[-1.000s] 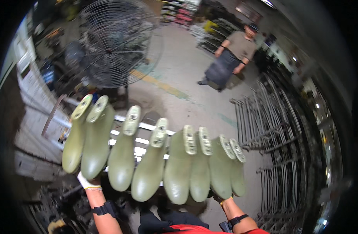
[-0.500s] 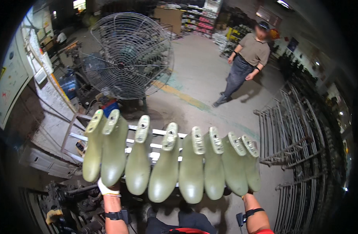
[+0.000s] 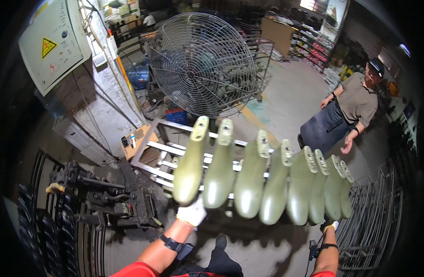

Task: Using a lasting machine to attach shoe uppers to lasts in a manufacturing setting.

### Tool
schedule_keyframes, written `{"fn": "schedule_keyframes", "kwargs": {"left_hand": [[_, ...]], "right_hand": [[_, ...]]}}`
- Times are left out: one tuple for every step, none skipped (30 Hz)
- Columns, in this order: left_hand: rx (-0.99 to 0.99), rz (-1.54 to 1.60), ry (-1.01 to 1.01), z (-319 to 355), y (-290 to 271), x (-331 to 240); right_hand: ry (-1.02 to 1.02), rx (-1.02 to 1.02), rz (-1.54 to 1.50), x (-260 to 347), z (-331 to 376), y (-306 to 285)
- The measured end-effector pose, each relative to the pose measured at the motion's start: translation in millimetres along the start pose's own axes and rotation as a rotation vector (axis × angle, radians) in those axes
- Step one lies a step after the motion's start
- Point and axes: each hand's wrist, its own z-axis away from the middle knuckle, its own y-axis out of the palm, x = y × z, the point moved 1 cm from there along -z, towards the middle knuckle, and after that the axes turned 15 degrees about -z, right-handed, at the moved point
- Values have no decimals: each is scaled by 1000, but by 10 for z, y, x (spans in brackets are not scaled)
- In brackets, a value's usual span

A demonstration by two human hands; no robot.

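A row of several olive-green shoe lasts (image 3: pixel 250 184) spans the middle, toes toward me and pale heel ends up, sloping down to the right. My left hand (image 3: pixel 192 214), in a white glove, is closed beneath the left end of the row. Under the right end, my right hand (image 3: pixel 331 225), also white-gloved, grips it. Both hands bear the row up together; the lasts hide most of the fingers and whatever joins the lasts underneath. Behind the row, a metal frame with light rails (image 3: pixel 172 127) shows through the gaps.
A large wire-caged fan (image 3: pixel 190 74) stands beyond the frame. At far right, a person (image 3: pixel 355 104) faces this way. Dark machinery (image 3: pixel 94 189) is at lower left, metal racks (image 3: pixel 371 221) at lower right. An electrical cabinet (image 3: pixel 55 44) hangs at upper left.
My view has turned left, so the fan and the metal frame appear further right. The shoe lasts, still in both hands, now sit further right in view. The other person appears larger and further right.
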Motion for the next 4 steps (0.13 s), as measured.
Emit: {"fn": "schedule_keyframes", "kwargs": {"left_hand": [[-3, 6, -102, 156, 23, 69], [96, 365, -458, 291, 94, 53], [54, 380, -423, -133, -207, -402], [309, 638, -355, -476, -178, -829]], "right_hand": [[33, 187, -43, 36, 95, 1184], [227, 7, -170, 350, 522, 2453], [12, -162, 80, 365, 589, 1992], [-456, -120, 754, 92, 263, 521]]}}
